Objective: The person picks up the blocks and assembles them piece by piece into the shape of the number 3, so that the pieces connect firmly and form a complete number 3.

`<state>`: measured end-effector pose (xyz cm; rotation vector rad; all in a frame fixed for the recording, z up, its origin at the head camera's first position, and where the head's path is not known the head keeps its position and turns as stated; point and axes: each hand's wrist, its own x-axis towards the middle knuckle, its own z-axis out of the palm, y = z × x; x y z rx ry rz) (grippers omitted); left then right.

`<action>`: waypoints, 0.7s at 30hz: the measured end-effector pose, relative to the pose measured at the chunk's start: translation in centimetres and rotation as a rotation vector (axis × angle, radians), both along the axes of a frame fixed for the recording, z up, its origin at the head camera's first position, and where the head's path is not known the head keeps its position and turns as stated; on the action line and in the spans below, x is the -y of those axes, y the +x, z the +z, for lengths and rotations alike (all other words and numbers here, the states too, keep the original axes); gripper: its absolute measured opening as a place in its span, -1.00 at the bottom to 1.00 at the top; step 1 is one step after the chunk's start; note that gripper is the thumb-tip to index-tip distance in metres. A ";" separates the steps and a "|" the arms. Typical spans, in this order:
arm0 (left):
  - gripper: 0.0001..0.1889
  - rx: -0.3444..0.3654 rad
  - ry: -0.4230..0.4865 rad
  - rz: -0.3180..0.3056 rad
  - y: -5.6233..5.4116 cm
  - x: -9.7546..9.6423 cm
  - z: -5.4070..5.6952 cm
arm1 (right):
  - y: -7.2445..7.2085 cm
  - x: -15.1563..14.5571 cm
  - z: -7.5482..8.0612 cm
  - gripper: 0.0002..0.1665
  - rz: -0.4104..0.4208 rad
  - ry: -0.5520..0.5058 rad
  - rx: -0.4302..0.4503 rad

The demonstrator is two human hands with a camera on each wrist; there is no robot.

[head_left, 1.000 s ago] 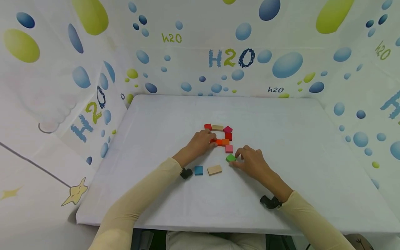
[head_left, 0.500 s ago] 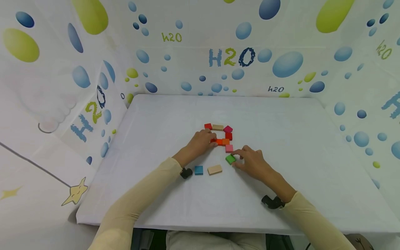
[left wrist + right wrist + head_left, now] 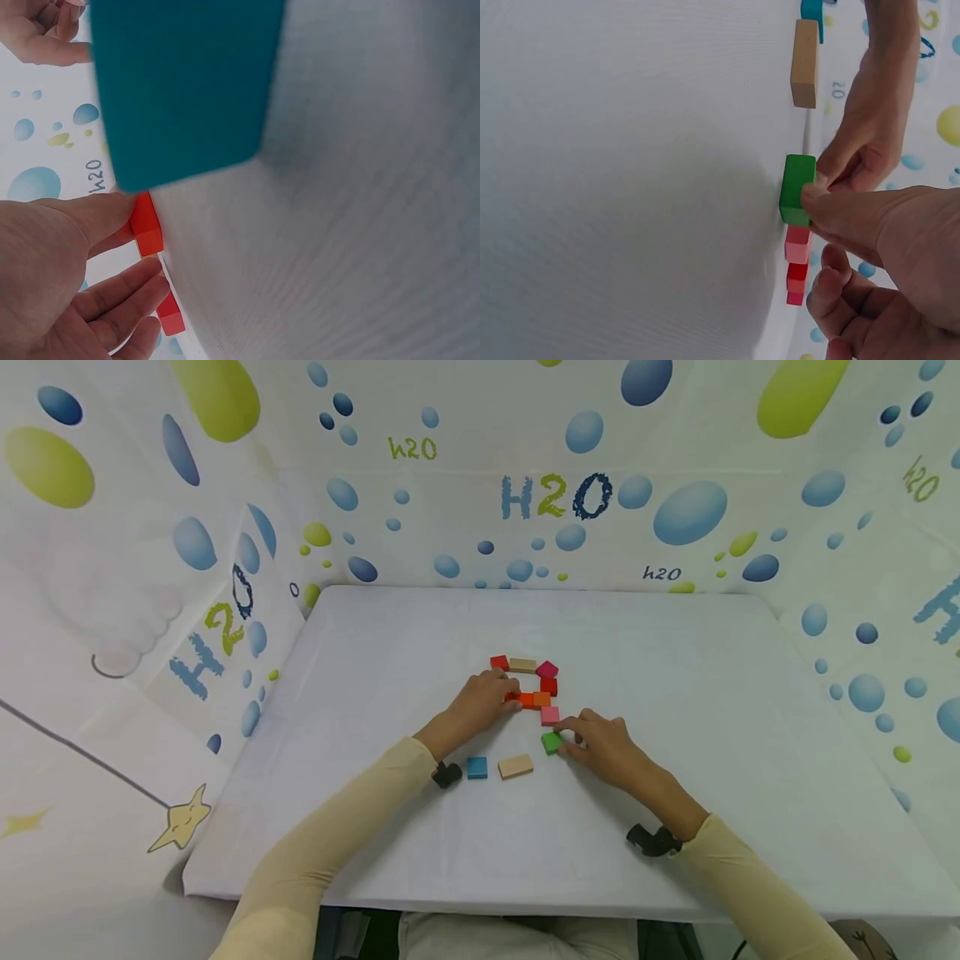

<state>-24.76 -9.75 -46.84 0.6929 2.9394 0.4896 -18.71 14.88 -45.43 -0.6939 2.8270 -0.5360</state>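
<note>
A row of coloured wooden blocks lies on the white table in the head view. My left hand (image 3: 480,702) pinches an orange-red block (image 3: 146,225) between thumb and a finger, at the left end of the middle row. Beside it are another orange-red block (image 3: 527,700) and an orange block (image 3: 542,699). Thumb and index finger of my right hand (image 3: 607,746) pinch a green block (image 3: 551,743), just below a pink block (image 3: 550,716). In the right wrist view the green block (image 3: 796,187) lies on the table, the thumb on its side.
Above the middle row are a red block (image 3: 498,662), a beige block (image 3: 522,666), a magenta pentagonal block (image 3: 547,669) and a dark red block (image 3: 549,687). Nearer the front lie a blue block (image 3: 477,767), close to the left wrist, and a natural wood block (image 3: 516,767).
The green block has turned from a diamond angle to nearly square under the pink one, with the right fingers on it. The left hand stays in place.
</note>
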 end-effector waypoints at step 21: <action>-0.68 -0.008 0.004 0.002 0.0 0.0 -0.1 | -0.1 0.7 -0.4 -0.58 -0.126 -0.020 -0.034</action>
